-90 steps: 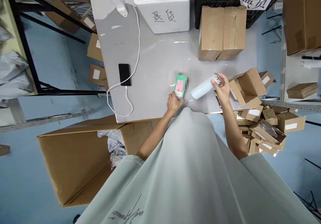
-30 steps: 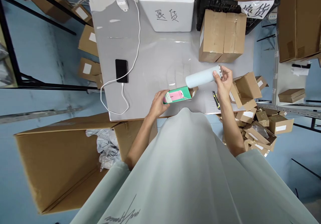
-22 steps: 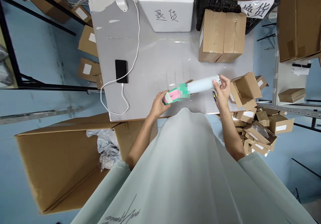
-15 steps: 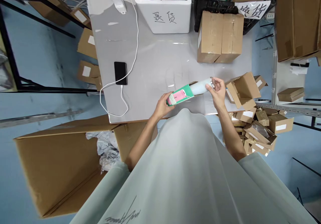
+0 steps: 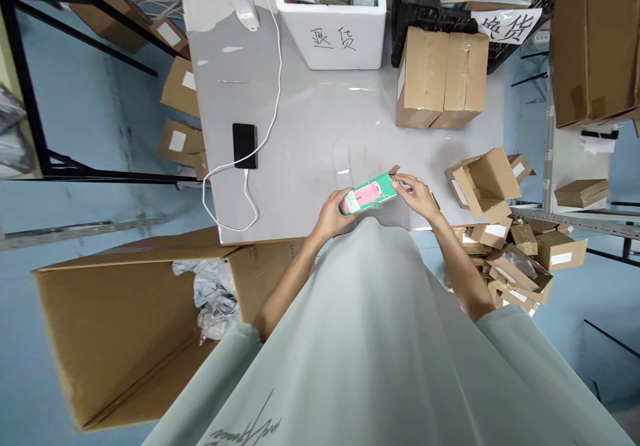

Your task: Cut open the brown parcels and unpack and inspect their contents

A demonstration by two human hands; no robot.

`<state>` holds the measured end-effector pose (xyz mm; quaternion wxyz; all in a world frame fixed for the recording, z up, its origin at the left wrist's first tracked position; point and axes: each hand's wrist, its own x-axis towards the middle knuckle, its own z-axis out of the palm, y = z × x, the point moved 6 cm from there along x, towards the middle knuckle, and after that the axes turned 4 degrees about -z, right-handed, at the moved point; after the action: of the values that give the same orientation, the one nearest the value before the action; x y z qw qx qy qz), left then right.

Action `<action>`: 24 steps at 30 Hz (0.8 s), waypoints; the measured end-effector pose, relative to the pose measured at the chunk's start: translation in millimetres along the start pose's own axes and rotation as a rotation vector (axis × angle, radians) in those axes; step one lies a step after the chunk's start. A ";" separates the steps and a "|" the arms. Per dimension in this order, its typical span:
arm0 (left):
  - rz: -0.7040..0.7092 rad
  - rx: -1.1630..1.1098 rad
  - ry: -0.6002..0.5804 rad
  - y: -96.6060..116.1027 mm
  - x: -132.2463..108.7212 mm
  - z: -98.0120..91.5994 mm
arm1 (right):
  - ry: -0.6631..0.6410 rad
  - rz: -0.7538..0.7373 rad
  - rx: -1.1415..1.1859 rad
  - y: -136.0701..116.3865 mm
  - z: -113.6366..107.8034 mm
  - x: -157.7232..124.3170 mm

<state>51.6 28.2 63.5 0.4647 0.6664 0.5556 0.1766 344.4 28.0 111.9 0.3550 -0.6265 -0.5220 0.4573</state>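
Note:
A slim green box (image 5: pixel 371 194) with a pink panel and a pale label lies tilted across the front of the table, its right end higher. My left hand (image 5: pixel 332 215) is closed round the box's lower left end. At the right end, my right hand (image 5: pixel 416 197) has its fingers on the box's mouth, beside a raised brown cardboard flap (image 5: pixel 395 169). The pale cylinder seen earlier no longer shows. A small dark and yellow edge peeks out by my right wrist; I cannot make out what it is.
On the grey table (image 5: pixel 310 133) are a black phone (image 5: pixel 245 146) with a white cable, a white bin (image 5: pixel 335 36) of green boxes, taped cartons (image 5: pixel 443 79) and a black crate (image 5: pixel 435 13). An open carton (image 5: pixel 483 179) and several small boxes lie right; a large carton (image 5: pixel 120 339) stands left.
The pale cylinder that stuck out of the green box has gone inside. My right hand has moved left to the box's end. The view has shifted slightly.

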 end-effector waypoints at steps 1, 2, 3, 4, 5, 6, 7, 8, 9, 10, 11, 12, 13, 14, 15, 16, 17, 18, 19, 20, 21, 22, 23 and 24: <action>-0.013 0.002 -0.011 -0.8 -0.2 -0.2 | -0.018 -0.001 0.033 1.8 1.6 0.3; -0.027 -0.003 -0.023 -2.1 -0.6 -0.7 | -0.028 0.004 0.076 3.9 2.8 0.5; -0.040 -0.014 -0.036 -3.6 -1.2 -1.6 | -0.037 0.016 0.125 6.0 3.3 0.4; -0.052 -0.030 -0.049 -5.5 -1.9 -3.0 | -0.043 0.030 0.172 7.9 2.7 0.0; -0.061 -0.052 -0.063 -7.5 -2.7 -4.6 | -0.045 0.041 0.210 8.9 0.7 -0.6; -0.069 -0.079 -0.077 -9.6 -3.5 -6.3 | -0.044 0.044 0.230 8.9 -2.7 -1.3; -0.077 -0.106 -0.091 -11.9 -4.2 -8.0 | -0.043 0.037 0.231 7.7 -7.0 -2.0; -0.086 -0.131 -0.106 -14.2 -4.8 -9.5 | -0.049 0.021 0.219 5.4 -11.3 -2.8; -0.095 -0.153 -0.121 -16.3 -5.1 -10.8 | -0.065 0.001 0.201 2.4 -14.6 -3.6; -0.104 -0.170 -0.135 -18.1 -5.2 -11.7 | -0.087 -0.021 0.185 -0.8 -16.6 -4.5; -0.111 -0.183 -0.148 -19.4 -5.0 -12.2 | -0.109 -0.042 0.171 -4.0 -17.3 -5.4; -0.116 -0.191 -0.157 -20.2 -4.6 -12.5 | -0.116 -0.060 0.160 -6.8 -17.1 -6.1; -0.117 -0.195 -0.163 -20.3 -4.0 -12.5 | -0.106 -0.078 0.148 -9.4 -16.5 -6.8; -0.115 -0.197 -0.163 -19.9 -3.4 -12.5 | -0.087 -0.098 0.134 -12.1 -15.3 -7.5; -0.112 -0.198 -0.159 -19.1 -2.8 -12.4 | -0.065 -0.118 0.120 -14.8 -13.3 -8.3; -0.110 -0.202 -0.153 -18.0 -2.3 -12.1 | -0.048 -0.137 0.110 -17.7 -10.8 -9.3; -0.109 -0.209 -0.147 -16.9 -2.1 -11.8 | -0.037 -0.153 0.106 -20.5 -8.0 -10.2; -0.111 -0.218 -0.141 -16.0 -2.1 -11.5 | -0.029 -0.167 0.103 -23.2 -5.4 -11.2; -0.115 -0.227 -0.133 -15.3 -2.4 -11.4 | -0.025 -0.181 0.100 -25.3 -3.3 -12.0; -0.120 -0.234 -0.125 -14.9 -2.9 -11.3 | -0.018 -0.192 0.093 -26.5 -2.1 -12.5; -0.124 -0.238 -0.119 -15.0 -3.6 -11.4 | -0.009 -0.201 0.082 -26.0 -1.7 -12.7; -0.128 -0.241 -0.114 -15.3 -4.5 -11.4 | 0.005 -0.203 0.070 -23.6 -2.1 -12.5; -0.130 -0.244 -0.109 -15.9 -5.5 -11.6 | 0.036 -0.193 0.061 -18.5 -3.9 -11.9; -0.133 -0.247 -0.105 -16.8 -6.6 -11.7 | 0.089 -0.164 0.059 -10.6 -7.2 -11.1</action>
<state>31.0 26.4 57.6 0.5822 0.5744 0.5474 0.1773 347.2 19.5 126.3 0.4325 -0.5904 -0.5415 0.4136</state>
